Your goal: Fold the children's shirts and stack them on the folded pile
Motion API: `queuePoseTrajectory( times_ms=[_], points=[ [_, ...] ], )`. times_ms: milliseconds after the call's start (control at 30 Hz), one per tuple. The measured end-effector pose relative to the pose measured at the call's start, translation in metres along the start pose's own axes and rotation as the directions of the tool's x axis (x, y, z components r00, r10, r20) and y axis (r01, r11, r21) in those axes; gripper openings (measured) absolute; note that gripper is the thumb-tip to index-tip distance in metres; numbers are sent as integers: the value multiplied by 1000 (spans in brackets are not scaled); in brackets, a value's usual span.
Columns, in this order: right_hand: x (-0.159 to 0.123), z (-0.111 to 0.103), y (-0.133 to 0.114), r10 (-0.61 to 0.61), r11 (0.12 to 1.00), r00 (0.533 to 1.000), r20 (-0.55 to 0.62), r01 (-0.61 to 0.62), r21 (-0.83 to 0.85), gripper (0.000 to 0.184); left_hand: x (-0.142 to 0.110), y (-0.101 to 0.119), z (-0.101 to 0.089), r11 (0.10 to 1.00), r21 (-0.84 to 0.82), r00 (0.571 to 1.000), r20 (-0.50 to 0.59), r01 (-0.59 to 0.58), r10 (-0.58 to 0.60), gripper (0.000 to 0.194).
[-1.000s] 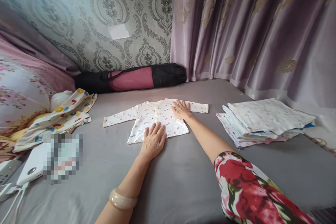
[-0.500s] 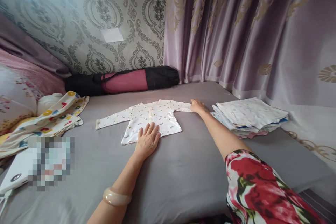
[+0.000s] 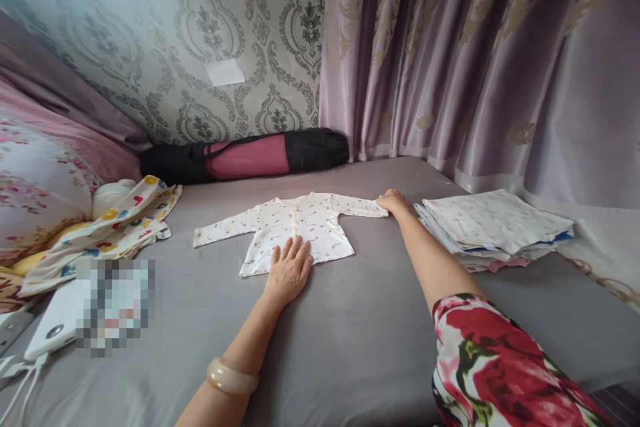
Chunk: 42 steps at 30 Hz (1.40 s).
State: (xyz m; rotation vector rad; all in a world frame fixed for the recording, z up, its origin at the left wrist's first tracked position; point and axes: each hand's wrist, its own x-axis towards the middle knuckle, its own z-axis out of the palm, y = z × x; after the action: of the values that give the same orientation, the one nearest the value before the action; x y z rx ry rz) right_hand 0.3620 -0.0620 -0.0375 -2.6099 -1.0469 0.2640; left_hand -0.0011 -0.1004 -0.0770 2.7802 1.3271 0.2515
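A small white printed baby shirt [image 3: 295, 221] lies spread flat on the grey bed sheet [image 3: 350, 320], both sleeves stretched out. My left hand [image 3: 289, 271] rests flat and open on the shirt's lower hem, fingers apart; a pale bangle sits on that wrist. My right hand [image 3: 393, 201] reaches to the end of the shirt's right sleeve, and its fingers are closed on the cuff. The right arm wears a red flowered sleeve.
A stack of folded baby clothes [image 3: 495, 227] sits right of the shirt. A black and pink rolled bag [image 3: 245, 155] lies against the wall. Printed cloth [image 3: 115, 223], pillows and a white device [image 3: 55, 328] are at the left. Purple curtains [image 3: 475, 53] hang behind.
My right hand slid from the shirt's chest out along the right sleeve to its cuff. My left hand stayed on the hem.
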Motion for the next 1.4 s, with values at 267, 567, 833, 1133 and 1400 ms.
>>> queuePoseTrajectory(
  times_ms=[267, 567, 833, 1133, 1400],
  points=[
    [-3, 12, -46, 40, 871, 977, -208, 68, 487, 20, 1, -1, 3, 1000, -27, 1000, -14, 1, -2, 47],
    [-8, 24, -88, 216, 582, 963, -163, 7, 813, 30, 4, -2, -6, 998, -62, 1000, 3, 2, -1, 42],
    [-4, 17, -84, 198, 415, 970, -140, 46, 909, 37, 74, -15, -33, 993, -95, 997, -2, -75, 75, 34],
    [-6, 4, -69, 151, 247, 979, -135, 95, 964, 34, 199, -11, 4, 903, -358, 968, -15, -237, 249, 36],
    [3, -3, -56, 154, 369, 970, -187, 119, 922, 34, 228, -11, 22, 912, -372, 973, 77, -174, 218, 51]
  ],
)
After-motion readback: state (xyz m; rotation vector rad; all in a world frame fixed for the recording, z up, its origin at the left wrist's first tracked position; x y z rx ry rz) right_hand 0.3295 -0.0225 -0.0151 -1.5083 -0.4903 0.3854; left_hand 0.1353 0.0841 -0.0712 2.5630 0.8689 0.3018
